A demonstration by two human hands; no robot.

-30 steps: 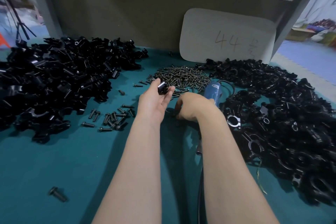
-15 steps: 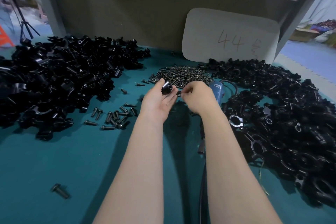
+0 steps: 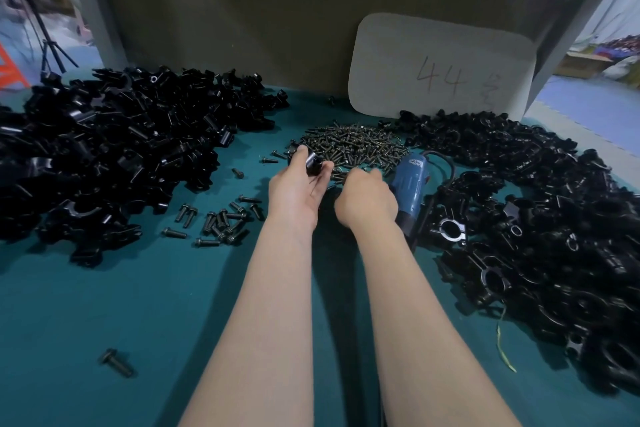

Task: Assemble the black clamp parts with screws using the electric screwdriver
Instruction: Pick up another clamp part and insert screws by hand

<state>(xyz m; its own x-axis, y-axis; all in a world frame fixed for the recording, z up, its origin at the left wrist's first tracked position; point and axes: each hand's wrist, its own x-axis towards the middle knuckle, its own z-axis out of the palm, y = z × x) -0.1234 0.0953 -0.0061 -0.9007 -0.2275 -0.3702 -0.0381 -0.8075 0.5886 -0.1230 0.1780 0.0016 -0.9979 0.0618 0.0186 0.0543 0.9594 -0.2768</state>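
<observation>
Black clamp part pinched in grip of left hand; right hand at screws, grip hidden.

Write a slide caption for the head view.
Left hand holds a clamp part; right hand reaches into the screws beside the screwdriver.

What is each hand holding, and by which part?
Left hand pinches a black clamp part by its sides; right hand's hold cannot be told.

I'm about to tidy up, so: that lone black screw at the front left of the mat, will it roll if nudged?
Likely it rolls in a curve: the lone screw has a wide head and thinner shank. It looks rigid and small, so probably light. The teal mat may slow it.
</observation>
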